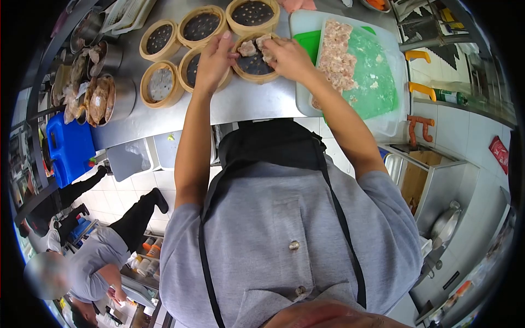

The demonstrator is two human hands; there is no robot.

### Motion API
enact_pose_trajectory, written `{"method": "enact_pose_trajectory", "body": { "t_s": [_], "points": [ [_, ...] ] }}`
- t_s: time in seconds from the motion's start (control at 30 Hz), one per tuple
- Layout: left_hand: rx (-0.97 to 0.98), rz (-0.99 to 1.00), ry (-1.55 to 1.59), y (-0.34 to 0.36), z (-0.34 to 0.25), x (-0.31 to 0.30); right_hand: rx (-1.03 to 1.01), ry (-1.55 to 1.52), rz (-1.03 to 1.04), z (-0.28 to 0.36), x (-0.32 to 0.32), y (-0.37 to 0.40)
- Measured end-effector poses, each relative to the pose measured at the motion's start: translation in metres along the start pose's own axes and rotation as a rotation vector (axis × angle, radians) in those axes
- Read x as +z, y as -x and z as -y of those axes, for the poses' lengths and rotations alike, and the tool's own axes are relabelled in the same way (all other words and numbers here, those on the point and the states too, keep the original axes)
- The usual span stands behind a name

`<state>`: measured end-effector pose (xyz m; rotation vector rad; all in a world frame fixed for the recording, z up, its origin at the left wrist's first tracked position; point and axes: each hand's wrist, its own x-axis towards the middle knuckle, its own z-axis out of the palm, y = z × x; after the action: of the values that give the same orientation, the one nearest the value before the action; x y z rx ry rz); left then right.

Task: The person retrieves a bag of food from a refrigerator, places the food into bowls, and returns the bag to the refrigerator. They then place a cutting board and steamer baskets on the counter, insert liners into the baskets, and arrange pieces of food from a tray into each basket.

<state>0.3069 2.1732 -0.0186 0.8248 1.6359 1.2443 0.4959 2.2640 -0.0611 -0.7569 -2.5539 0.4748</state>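
Note:
A bamboo steamer [256,77] with a dark perforated liner stands in front of me. One pale raw meat piece [246,49] lies in it. My right hand [289,57] reaches over its right side, fingers closed around another meat piece [267,48] low in the steamer. At the left rim is my left hand [216,59], thumb up and fingers apart, holding nothing I can see; it partly covers a neighbouring bamboo steamer [187,83]. To the right, a strip of raw meat pieces [336,54] rests in a clear tray [383,101] over a green board [307,45].
More bamboo steamers [159,40] stand to the left and behind, one with a whitish liner [160,83]. Metal pots [123,98] with bagged food crowd the table's left end. A blue jerrycan [66,147] is below them. A co-worker [101,257] stands at lower left.

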Motion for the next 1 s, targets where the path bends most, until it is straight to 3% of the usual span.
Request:
{"method": "enact_pose_trajectory", "body": {
  "t_s": [0.2,0.3,0.37,0.4,0.47,0.57,0.63,0.73,1.0],
  "points": [
    [0.009,-0.036,0.058,0.003,0.009,-0.001,-0.017,0.048,-0.062,-0.002,-0.025,0.015],
    [0.195,-0.056,-0.119,0.013,0.008,0.01,0.228,-0.128,-0.212,-0.026,-0.071,0.036],
    [0.217,0.073,-0.134,0.022,0.016,0.032,0.606,-0.047,-0.359,-0.06,-0.089,0.059],
    [0.234,0.195,-0.159,0.029,0.018,0.045,0.61,-0.041,-0.358,-0.081,-0.093,0.068],
    [0.13,0.411,-0.377,0.042,0.012,0.084,0.935,0.162,0.007,-0.115,-0.095,0.083],
    [0.382,0.456,-0.384,0.038,0.057,0.134,1.053,-0.043,-0.132,-0.101,-0.08,0.08],
    [0.494,0.43,-0.659,0.039,0.051,0.149,1.081,-0.164,-0.121,-0.095,-0.081,0.076],
    [0.447,0.507,-0.532,0.04,0.052,0.15,1.116,-0.31,-0.074,-0.097,-0.08,0.074],
    [0.327,0.54,-0.598,0.052,0.03,0.156,1.165,-0.374,-0.023,-0.093,-0.085,0.072]
  ]
}}
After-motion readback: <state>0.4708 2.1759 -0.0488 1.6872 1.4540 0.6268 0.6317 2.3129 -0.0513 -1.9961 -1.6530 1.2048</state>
